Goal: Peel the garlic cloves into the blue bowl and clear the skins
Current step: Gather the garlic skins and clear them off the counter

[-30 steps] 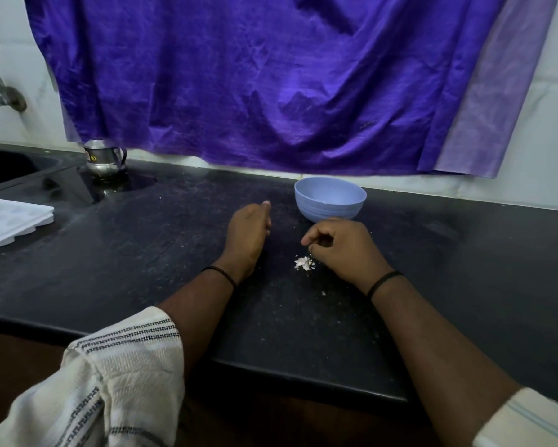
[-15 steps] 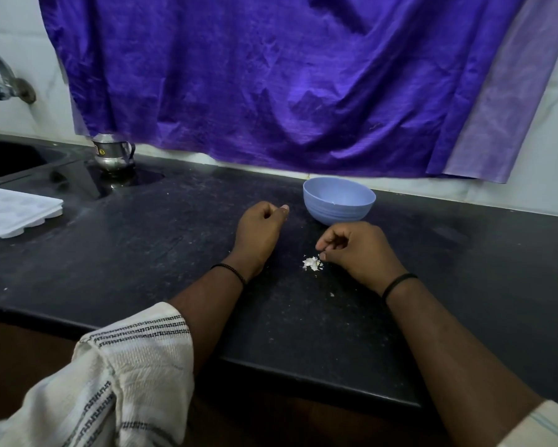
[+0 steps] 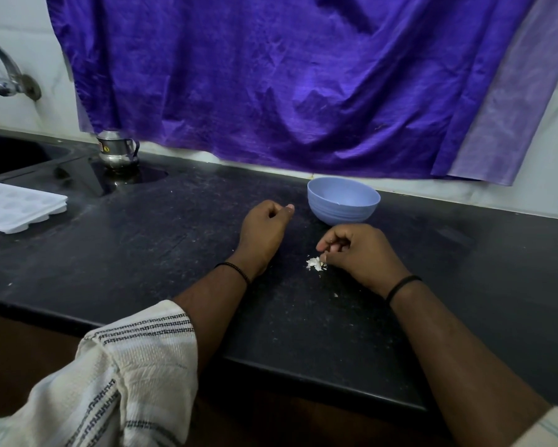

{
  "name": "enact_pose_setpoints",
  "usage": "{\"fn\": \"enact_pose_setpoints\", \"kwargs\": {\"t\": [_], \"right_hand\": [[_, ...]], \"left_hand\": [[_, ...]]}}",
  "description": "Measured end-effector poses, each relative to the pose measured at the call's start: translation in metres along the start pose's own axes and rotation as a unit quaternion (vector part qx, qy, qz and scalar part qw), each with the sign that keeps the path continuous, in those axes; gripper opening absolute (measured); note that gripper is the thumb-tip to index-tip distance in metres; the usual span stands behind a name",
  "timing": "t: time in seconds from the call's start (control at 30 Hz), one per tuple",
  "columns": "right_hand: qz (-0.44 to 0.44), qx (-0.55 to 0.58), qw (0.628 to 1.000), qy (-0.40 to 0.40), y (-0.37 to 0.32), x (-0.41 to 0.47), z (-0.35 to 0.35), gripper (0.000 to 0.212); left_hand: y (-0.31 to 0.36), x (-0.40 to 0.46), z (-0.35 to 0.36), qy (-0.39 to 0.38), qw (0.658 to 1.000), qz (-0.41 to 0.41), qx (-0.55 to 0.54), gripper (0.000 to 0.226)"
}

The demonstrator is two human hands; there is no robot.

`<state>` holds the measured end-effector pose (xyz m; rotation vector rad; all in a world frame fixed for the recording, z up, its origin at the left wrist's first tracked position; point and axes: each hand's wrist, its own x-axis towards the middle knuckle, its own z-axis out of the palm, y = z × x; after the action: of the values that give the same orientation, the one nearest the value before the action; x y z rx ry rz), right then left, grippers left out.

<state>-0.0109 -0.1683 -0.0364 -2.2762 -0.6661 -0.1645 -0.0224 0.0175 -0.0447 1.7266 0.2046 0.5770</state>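
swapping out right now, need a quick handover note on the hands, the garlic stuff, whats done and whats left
Left hand: loosely curled, resting on the black counter, nothing visible in it.
Right hand: fingers curled at the pile of garlic skins; whether it pinches any cannot be told.
Blue bowl: upright on the counter, just beyond the right hand; its contents are not visible from this angle.
Done: apparently the peeling; no unpeeled cloves in view, skins gathered in one small pile.
Left: clear that pile and the few stray flecks nearer the counter edge.
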Motion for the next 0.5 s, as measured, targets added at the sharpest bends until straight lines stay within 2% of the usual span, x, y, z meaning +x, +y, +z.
{"fn": "enact_pose_setpoints", "kwargs": {"t": [0.13,0.23,0.33,0.4,0.47,0.5], "right_hand": [[-0.006,0.002,1.000,-0.002,-0.0027,-0.0003,-0.0004,0.012],[-0.034,-0.043,0.998,-0.004,-0.0016,0.0013,0.0012,0.005],[-0.050,-0.063,0.997,0.021,-0.0016,0.0031,0.0020,0.011],[-0.050,-0.066,0.996,0.018,-0.0018,0.0037,0.0007,0.005],[-0.029,-0.055,0.998,0.019,0.0009,0.0038,-0.0013,0.019],[-0.015,-0.040,0.999,0.023,0.0012,0.0031,-0.0016,0.019]], "left_hand": [[0.0000,-0.0006,-0.0001,0.000,1.000,0.001,-0.002,0.039],[0.0001,-0.0009,-0.0005,0.000,1.000,0.002,-0.002,0.039],[0.0000,-0.0009,-0.0003,0.001,1.000,0.003,-0.004,0.040],[-0.0004,-0.0008,-0.0006,-0.001,1.000,0.003,-0.003,0.040],[-0.0009,-0.0003,-0.0006,-0.001,1.000,0.006,-0.001,0.040],[-0.0010,0.0002,-0.0004,0.000,1.000,0.005,-0.001,0.040]]}}
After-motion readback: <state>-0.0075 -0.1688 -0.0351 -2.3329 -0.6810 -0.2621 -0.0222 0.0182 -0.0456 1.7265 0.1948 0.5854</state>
